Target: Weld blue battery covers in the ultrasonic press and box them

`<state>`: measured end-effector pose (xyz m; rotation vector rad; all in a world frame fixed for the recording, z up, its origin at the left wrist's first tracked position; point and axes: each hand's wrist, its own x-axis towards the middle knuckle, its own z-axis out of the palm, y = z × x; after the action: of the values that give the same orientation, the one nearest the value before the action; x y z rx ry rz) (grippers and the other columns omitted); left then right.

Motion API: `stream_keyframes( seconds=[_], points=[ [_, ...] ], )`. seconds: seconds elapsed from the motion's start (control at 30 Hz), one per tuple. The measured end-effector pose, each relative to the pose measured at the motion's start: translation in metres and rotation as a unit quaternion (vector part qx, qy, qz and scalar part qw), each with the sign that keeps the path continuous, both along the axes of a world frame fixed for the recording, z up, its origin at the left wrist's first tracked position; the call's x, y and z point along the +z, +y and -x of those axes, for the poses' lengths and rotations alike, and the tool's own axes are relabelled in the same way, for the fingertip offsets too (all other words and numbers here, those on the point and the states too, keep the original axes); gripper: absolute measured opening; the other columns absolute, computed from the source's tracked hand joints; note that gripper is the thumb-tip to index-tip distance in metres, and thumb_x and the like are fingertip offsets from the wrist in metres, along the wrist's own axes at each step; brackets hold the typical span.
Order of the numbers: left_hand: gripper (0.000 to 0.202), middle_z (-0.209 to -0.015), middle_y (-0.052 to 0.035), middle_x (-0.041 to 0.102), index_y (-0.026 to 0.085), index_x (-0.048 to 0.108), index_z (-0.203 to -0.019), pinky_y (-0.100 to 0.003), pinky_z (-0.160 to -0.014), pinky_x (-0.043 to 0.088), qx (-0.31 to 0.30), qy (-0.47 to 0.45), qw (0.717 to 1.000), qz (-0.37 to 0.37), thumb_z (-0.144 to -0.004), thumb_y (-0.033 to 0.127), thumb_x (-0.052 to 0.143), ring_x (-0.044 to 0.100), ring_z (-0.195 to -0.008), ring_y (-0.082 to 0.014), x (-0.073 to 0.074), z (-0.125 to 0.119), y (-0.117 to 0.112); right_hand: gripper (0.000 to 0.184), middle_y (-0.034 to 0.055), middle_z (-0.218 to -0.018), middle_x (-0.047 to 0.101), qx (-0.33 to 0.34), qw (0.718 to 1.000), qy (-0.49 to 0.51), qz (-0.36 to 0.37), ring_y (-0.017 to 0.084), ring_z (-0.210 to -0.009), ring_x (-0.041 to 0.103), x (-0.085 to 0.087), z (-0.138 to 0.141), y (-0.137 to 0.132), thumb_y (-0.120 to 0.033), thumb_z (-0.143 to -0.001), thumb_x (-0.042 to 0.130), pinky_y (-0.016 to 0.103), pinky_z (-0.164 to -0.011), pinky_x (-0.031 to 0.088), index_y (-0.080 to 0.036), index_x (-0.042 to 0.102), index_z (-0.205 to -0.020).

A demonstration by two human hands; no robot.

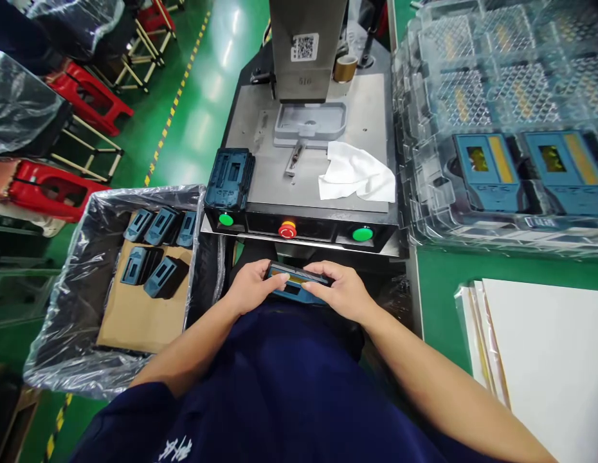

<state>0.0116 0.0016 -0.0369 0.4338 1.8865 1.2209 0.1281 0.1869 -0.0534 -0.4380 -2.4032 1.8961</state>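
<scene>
Both my hands hold one blue plastic part (295, 286) with a yellow strip, low in front of my body, just below the machine's front edge. My left hand (253, 283) grips its left end, fingers curled over the top. My right hand (340, 289) grips its right end the same way. Above them is the press machine (308, 186) with a grey nest (309, 121) under its head. A second blue part (230, 177) stands on the machine's front left corner.
The front panel carries two green buttons (226, 220) and a red stop button (287, 229). A white cloth (354, 172) lies on the plate. A plastic-lined box (77, 308) at left holds several blue parts. Clear trays (496, 96) with blue parts sit at right, white sheets (544, 360) below.
</scene>
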Motion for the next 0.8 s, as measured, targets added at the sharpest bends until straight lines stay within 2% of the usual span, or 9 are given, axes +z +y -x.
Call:
stream_keyframes(
  seconds=[0.2, 0.37, 0.47, 0.57, 0.67, 0.73, 0.8],
  points=[
    [0.031, -0.070, -0.0032, 0.068, 0.015, 0.063, -0.078, -0.025, -0.065, 0.047, 0.007, 0.002, 1.000, 0.014, -0.079, 0.046, 0.064, 0.060, -0.065, -0.0140, 0.003, -0.002, 0.000, 0.027, 0.0022, -0.088, 0.072, -0.001, 0.998, -0.039, 0.056, 0.020, -0.080, 0.066, -0.003, 0.000, -0.002, -0.037, -0.072, 0.070, 0.032, -0.074, 0.050, -0.020, 0.070, -0.093],
    [0.033, -0.069, -0.0034, 0.068, 0.016, 0.062, -0.074, -0.025, -0.062, 0.046, 0.003, 0.004, 1.000, 0.031, -0.078, 0.048, 0.063, 0.060, -0.062, -0.0143, 0.001, -0.002, 0.001, 0.025, 0.0012, -0.084, 0.071, 0.001, 0.997, -0.046, 0.058, 0.019, -0.076, 0.065, -0.001, 0.000, -0.002, -0.037, -0.072, 0.069, 0.030, -0.071, 0.050, -0.020, 0.070, -0.090],
    [0.033, -0.070, -0.0032, 0.068, 0.017, 0.062, -0.076, -0.026, -0.065, 0.047, -0.017, 0.044, 0.998, 0.049, -0.080, 0.049, 0.060, 0.061, -0.065, -0.0158, 0.003, -0.001, 0.002, 0.023, 0.0014, -0.084, 0.071, -0.003, 0.998, -0.046, 0.051, 0.020, -0.078, 0.065, 0.001, 0.000, -0.002, -0.036, -0.073, 0.068, 0.031, -0.072, 0.050, -0.020, 0.069, -0.090],
    [0.035, -0.083, -0.0044, 0.069, 0.018, 0.062, -0.096, -0.032, -0.076, 0.048, -0.018, 0.148, 0.984, 0.099, -0.081, 0.050, 0.058, 0.063, -0.079, -0.0201, 0.008, -0.006, 0.006, 0.021, 0.0016, -0.087, 0.071, -0.019, 0.999, -0.036, 0.026, 0.020, -0.080, 0.065, 0.000, 0.001, -0.007, -0.035, -0.075, 0.067, 0.031, -0.074, 0.050, -0.021, 0.069, -0.091],
    [0.069, -0.110, -0.0106, 0.064, 0.017, 0.048, -0.125, -0.041, -0.089, 0.046, 0.006, 0.244, 0.958, 0.153, -0.071, 0.055, 0.068, 0.060, -0.100, -0.0273, 0.013, -0.015, 0.012, 0.020, 0.0019, -0.088, 0.070, -0.028, 0.999, -0.017, 0.010, 0.019, -0.080, 0.064, -0.003, 0.000, -0.016, -0.034, -0.076, 0.066, 0.032, -0.075, 0.050, -0.023, 0.068, -0.093],
    [0.086, -0.119, -0.0137, 0.058, 0.016, 0.041, -0.131, -0.044, -0.094, 0.044, 0.018, 0.278, 0.946, 0.167, -0.063, 0.057, 0.074, 0.057, -0.108, -0.0301, 0.014, -0.021, 0.017, 0.018, 0.0019, -0.088, 0.070, -0.031, 0.999, -0.009, 0.017, 0.019, -0.080, 0.065, -0.005, 0.000, -0.022, -0.031, -0.076, 0.065, 0.032, -0.075, 0.050, -0.023, 0.067, -0.092],
    [0.089, -0.122, -0.0139, 0.056, 0.017, 0.041, -0.130, -0.044, -0.096, 0.043, 0.026, 0.301, 0.938, 0.171, -0.059, 0.058, 0.076, 0.056, -0.111, -0.0307, 0.014, -0.024, 0.022, 0.018, 0.0018, -0.087, 0.069, -0.039, 0.999, -0.008, 0.028, 0.020, -0.080, 0.065, -0.007, -0.001, -0.026, -0.026, -0.074, 0.063, 0.033, -0.076, 0.051, -0.023, 0.066, -0.091]
  ],
)
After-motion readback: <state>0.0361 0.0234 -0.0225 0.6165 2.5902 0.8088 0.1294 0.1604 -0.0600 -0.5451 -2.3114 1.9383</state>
